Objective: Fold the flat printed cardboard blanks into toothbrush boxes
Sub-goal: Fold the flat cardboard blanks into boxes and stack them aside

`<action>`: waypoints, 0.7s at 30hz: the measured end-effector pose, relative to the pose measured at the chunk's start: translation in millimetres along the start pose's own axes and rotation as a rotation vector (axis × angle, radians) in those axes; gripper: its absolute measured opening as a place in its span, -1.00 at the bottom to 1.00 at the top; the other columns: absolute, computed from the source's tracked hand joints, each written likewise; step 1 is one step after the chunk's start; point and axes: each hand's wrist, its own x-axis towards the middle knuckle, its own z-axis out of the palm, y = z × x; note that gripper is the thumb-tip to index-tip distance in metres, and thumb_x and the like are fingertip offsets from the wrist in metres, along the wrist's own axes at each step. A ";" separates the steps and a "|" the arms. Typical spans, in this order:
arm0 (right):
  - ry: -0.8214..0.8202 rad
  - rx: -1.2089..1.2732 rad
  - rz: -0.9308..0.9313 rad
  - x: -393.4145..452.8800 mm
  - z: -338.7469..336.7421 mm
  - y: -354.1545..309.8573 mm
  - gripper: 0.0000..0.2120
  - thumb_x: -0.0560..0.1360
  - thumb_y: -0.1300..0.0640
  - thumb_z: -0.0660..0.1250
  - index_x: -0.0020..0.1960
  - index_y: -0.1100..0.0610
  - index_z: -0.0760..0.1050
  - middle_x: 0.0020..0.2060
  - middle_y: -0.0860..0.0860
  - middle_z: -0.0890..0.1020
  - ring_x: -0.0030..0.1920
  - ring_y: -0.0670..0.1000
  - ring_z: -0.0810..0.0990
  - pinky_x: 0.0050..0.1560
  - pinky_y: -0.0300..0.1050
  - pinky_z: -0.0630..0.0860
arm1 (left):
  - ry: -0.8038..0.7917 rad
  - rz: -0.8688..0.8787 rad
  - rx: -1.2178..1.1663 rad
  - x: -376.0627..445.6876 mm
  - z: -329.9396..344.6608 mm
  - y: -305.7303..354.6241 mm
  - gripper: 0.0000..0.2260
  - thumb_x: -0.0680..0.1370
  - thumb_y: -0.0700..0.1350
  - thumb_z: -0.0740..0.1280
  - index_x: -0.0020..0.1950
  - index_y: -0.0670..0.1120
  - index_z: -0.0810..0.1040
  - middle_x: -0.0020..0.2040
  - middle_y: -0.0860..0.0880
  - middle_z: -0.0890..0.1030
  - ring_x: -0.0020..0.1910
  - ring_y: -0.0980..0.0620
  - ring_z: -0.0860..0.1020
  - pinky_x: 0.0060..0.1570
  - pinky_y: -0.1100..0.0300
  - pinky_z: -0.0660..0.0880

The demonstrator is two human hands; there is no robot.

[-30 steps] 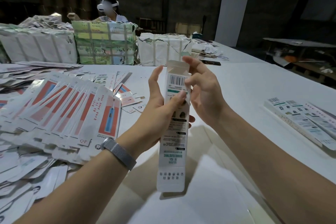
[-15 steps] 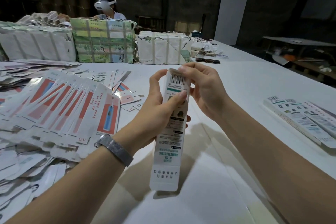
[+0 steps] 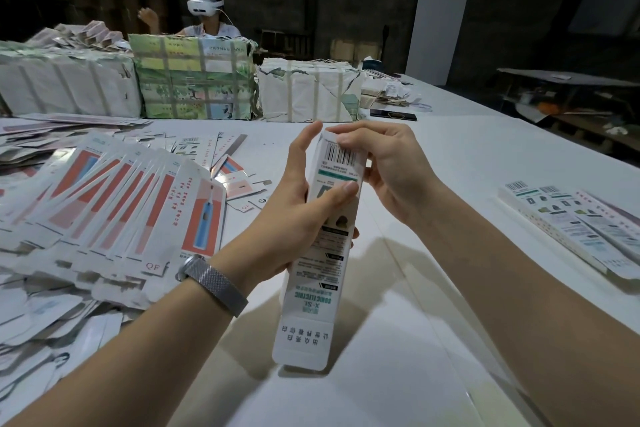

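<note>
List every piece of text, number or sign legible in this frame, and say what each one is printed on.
"X-S1" and "SONIC ELECTRIC": upside down on the box gripped by the left hand and right hand.
Barcode on the same box: digits too small to read.
Chinese characters on its bottom flap: too blurred to read.
"QF": on the top flat blank of the fanned pile.
Print on the finished boxes: too small.

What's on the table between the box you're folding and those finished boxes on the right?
Nothing: in the head view, only bare white table lies between the held box and finished boxes.
</note>
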 end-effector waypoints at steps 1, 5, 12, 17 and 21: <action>0.008 -0.024 -0.014 -0.2 -0.1 -0.5 -0.82 0.52 0.32 0.32 -0.12 0.19 0.69 -0.25 0.08 0.67 -0.17 0.03 0.67 -0.21 -0.08 0.60 | -0.009 0.006 0.003 -0.4 0.0 0.1 -0.35 0.57 -0.07 0.39 0.40 0.49 0.13 -0.13 -0.03 0.68 -0.25 -0.22 0.68 -0.28 -0.01 0.60; -0.001 -0.086 -0.021 0.2 -2.8 -2.2 -0.81 0.54 0.30 0.32 -0.10 0.14 0.70 -0.23 0.09 0.68 -0.10 0.14 0.65 -0.06 0.16 0.50 | -0.006 0.020 0.016 -1.4 0.6 1.0 -0.35 0.59 -0.12 0.37 0.44 0.44 0.15 -0.10 -0.01 0.66 -0.26 -0.22 0.67 -0.28 -0.01 0.60; -0.089 -0.313 -0.144 -1.8 -6.7 -5.8 -0.79 0.63 0.26 0.24 0.06 0.15 0.65 -0.23 -0.02 0.70 -0.10 0.08 0.70 -0.23 -0.11 0.62 | 0.037 -0.015 -0.006 -0.5 1.9 4.4 -0.50 0.63 -0.10 0.32 0.39 0.39 0.23 -0.13 -0.09 0.65 -0.26 -0.25 0.67 -0.32 -0.01 0.59; -0.137 -0.435 -0.274 -3.2 -10.7 -8.4 -0.81 0.61 0.30 0.27 0.15 0.20 0.62 -0.14 0.00 0.66 -0.12 -0.06 0.67 -0.24 -0.24 0.58 | -0.005 -0.051 -0.055 -2.5 2.0 4.4 -0.58 0.65 -0.09 0.28 0.33 0.36 0.25 -0.15 -0.08 0.65 -0.26 -0.24 0.68 -0.34 0.00 0.59; -0.127 -0.289 -0.180 -2.0 -13.8 -11.8 -0.83 0.55 0.36 0.32 0.00 0.20 0.67 -0.21 0.04 0.69 -0.13 0.03 0.68 -0.21 -0.15 0.61 | -0.055 -0.070 -0.016 -2.6 1.6 7.8 -0.53 0.64 -0.11 0.29 0.34 0.41 0.24 -0.10 -0.13 0.63 -0.25 -0.25 0.67 -0.31 -0.03 0.60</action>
